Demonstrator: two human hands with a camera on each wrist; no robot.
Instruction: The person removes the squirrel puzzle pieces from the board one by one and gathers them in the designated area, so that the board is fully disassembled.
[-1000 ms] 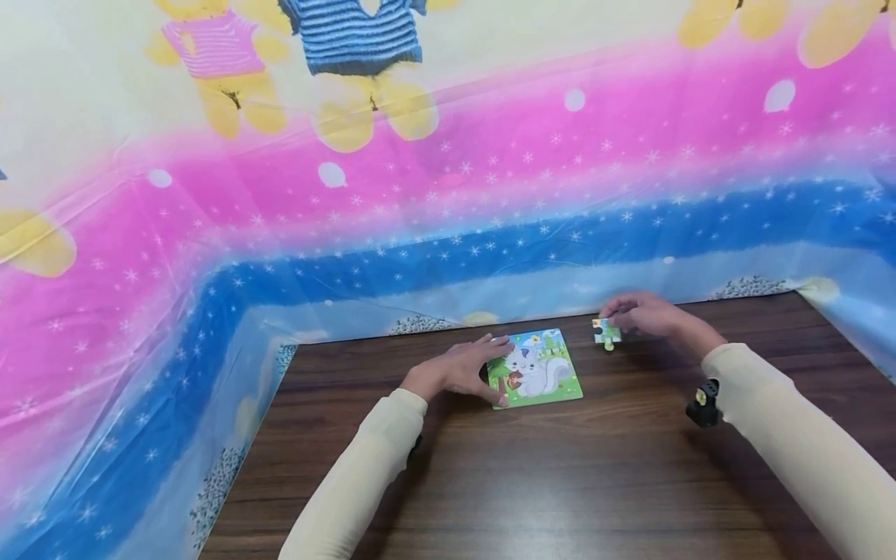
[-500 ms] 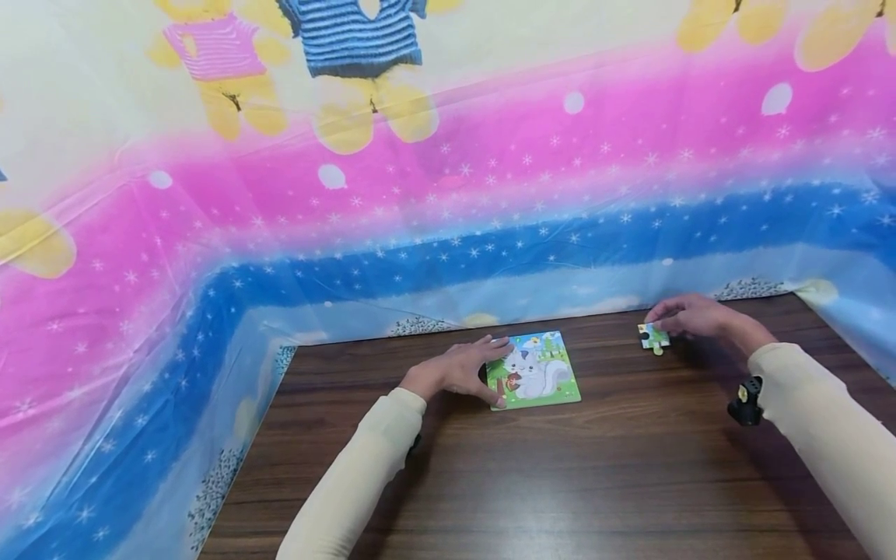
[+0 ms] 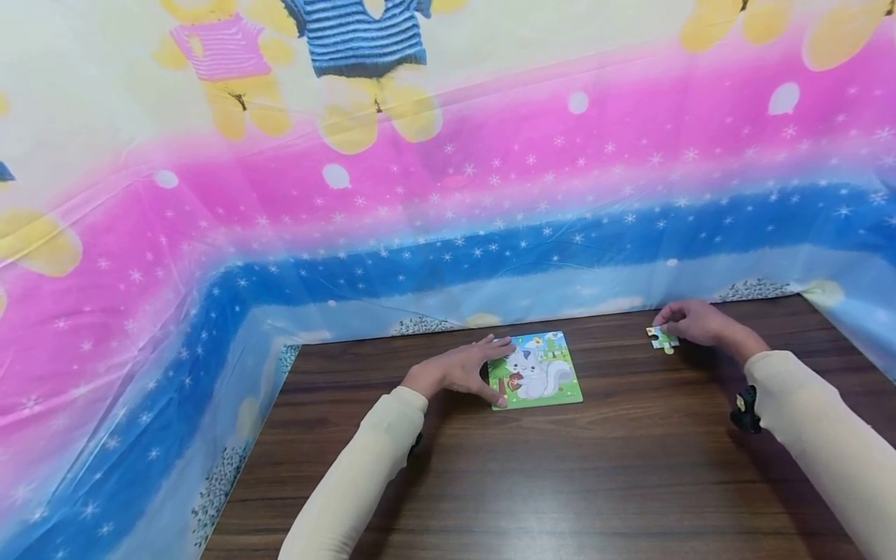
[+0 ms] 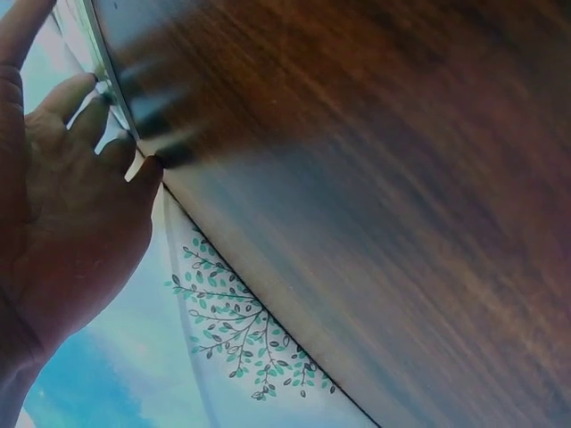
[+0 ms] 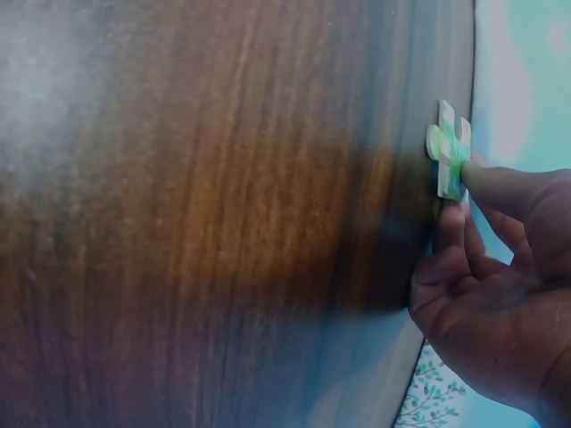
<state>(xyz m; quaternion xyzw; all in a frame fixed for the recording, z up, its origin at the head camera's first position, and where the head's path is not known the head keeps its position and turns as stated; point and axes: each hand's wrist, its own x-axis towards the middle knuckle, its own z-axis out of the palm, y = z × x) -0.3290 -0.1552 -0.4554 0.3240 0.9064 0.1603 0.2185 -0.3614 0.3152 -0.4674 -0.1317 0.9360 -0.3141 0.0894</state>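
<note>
A square jigsaw puzzle [image 3: 539, 373] with a white squirrel on a green and blue ground lies on the table in the head view. My left hand [image 3: 462, 369] rests at its left side, fingers spread over the upper left corner and thumb at the lower left. In the left wrist view those fingers [image 4: 143, 183] reach the table edge. To the right, my right hand [image 3: 700, 320] pinches a small green, white and yellow puzzle piece [image 3: 665, 340] between thumb and fingers. The right wrist view shows the piece [image 5: 452, 156] edge-on, close over the table's far edge.
The dark wood-grain table [image 3: 546, 482] ends at a hanging cloth [image 3: 448, 202] printed with bears, snowflakes and pink and blue bands. The cloth runs along the back and both sides. A black wrist camera [image 3: 746, 410] hangs under the right sleeve.
My right hand has moved to the right with the puzzle piece, farther from the squirrel puzzle, slowing over the last half second. My left hand has stayed in place.
</note>
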